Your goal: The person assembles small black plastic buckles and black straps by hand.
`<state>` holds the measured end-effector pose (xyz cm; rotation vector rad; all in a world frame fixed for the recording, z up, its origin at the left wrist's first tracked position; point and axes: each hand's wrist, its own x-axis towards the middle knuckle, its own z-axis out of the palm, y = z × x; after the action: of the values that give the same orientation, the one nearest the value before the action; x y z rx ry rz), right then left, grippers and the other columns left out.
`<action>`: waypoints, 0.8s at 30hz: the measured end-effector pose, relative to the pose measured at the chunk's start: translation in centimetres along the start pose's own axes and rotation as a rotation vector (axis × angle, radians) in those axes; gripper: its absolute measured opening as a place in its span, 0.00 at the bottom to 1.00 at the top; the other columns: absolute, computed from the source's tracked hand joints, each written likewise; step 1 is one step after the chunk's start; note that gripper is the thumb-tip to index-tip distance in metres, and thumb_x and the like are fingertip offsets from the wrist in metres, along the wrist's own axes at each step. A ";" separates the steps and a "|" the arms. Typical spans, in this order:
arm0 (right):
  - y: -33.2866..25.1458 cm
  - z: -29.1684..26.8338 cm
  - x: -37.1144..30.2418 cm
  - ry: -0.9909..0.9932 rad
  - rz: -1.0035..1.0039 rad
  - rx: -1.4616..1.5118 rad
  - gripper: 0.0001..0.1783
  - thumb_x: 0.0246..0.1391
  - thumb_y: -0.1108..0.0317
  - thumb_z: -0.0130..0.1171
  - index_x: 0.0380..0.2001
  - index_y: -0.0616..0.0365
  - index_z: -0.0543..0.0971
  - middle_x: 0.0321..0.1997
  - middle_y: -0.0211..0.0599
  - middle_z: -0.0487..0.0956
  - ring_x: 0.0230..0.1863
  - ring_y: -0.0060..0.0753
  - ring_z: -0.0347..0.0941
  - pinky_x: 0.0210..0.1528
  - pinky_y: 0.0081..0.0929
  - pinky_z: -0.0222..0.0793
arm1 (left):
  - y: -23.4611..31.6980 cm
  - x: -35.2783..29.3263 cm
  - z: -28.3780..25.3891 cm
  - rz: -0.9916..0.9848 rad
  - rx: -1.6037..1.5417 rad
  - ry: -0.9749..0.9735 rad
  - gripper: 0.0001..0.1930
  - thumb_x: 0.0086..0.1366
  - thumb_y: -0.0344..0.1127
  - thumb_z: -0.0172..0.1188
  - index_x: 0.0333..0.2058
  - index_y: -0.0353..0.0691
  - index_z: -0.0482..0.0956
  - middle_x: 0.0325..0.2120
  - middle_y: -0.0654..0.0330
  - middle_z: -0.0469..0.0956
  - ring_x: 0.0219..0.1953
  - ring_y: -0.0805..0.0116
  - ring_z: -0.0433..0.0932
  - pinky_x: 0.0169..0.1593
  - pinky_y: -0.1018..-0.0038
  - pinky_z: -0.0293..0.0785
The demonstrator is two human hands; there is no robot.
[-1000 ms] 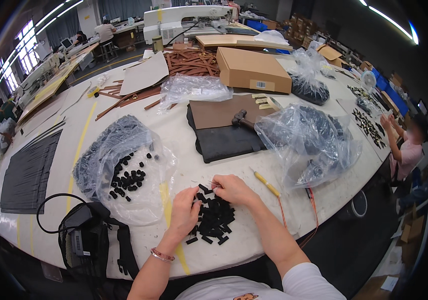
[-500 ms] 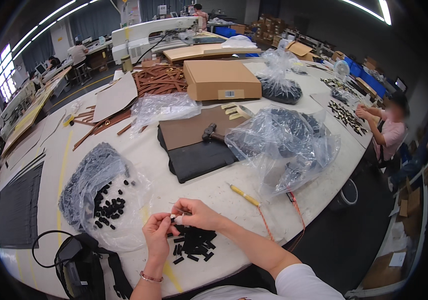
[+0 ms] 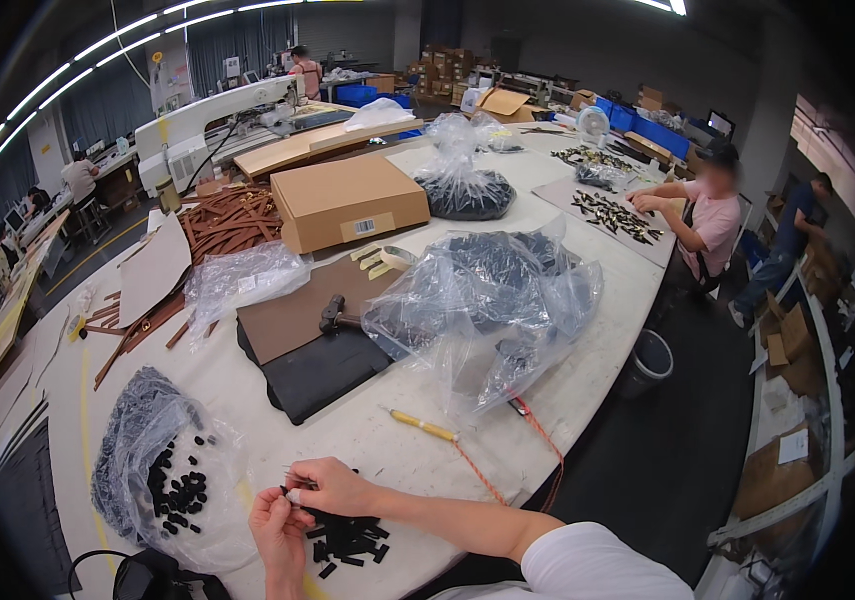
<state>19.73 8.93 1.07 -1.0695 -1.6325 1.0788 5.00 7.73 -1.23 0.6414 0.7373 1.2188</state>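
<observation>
My left hand (image 3: 280, 530) and my right hand (image 3: 340, 490) meet at the table's near side, fingertips pinched together around a small black piece (image 3: 285, 491). My fingers mostly cover it, so its shape is hard to make out. Something pale covers a right fingertip. Just below my hands lies a pile of short black strips (image 3: 353, 540). To the left, an opened clear plastic bag (image 3: 133, 450) spreads over the table, with small black cylindrical pieces (image 3: 183, 500) spilling out on it.
A yellow-handled tool (image 3: 424, 425) with an orange cord lies right of my hands. Farther off are a large clear bag (image 3: 508, 300) of dark material, a hammer (image 3: 336, 316), a cardboard box (image 3: 348, 205) and brown strips (image 3: 233, 222). A person (image 3: 703, 215) works at the right edge.
The view has swung to the right, so the scene sits farther left and a second standing person shows at right. Both hands stay pinched together on the small black piece.
</observation>
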 end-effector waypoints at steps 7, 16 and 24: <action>0.2 0.5 -0.4 0.020 -0.094 -0.088 0.09 0.40 0.72 0.50 0.26 0.65 0.73 0.24 0.41 0.73 0.25 0.36 0.70 0.28 0.26 0.64 | 0.2 -1.0 0.8 0.046 0.204 0.022 0.04 0.60 0.28 0.48 0.30 0.34 0.68 0.21 0.59 0.72 0.17 0.75 0.70 0.21 0.83 0.66; 0.3 1.5 -0.6 -0.028 -0.085 -0.125 0.08 0.41 0.72 0.47 0.26 0.65 0.72 0.26 0.42 0.71 0.28 0.44 0.69 0.29 0.32 0.64 | 0.3 -1.2 -1.5 0.099 0.380 0.021 0.04 0.59 0.28 0.49 0.32 0.33 0.69 0.25 0.59 0.72 0.21 0.74 0.72 0.27 0.80 0.71; -0.3 1.5 -1.0 0.063 -0.174 -0.166 0.07 0.38 0.73 0.47 0.25 0.64 0.69 0.24 0.42 0.70 0.24 0.43 0.68 0.26 0.33 0.63 | -0.7 -1.8 -0.8 0.260 0.527 0.128 0.04 0.58 0.27 0.50 0.31 0.32 0.70 0.26 0.60 0.72 0.26 0.76 0.70 0.30 0.81 0.69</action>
<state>18.47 7.64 0.83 -1.0350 -1.7522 0.7995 4.49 5.82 -1.96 1.1271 1.1257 1.3177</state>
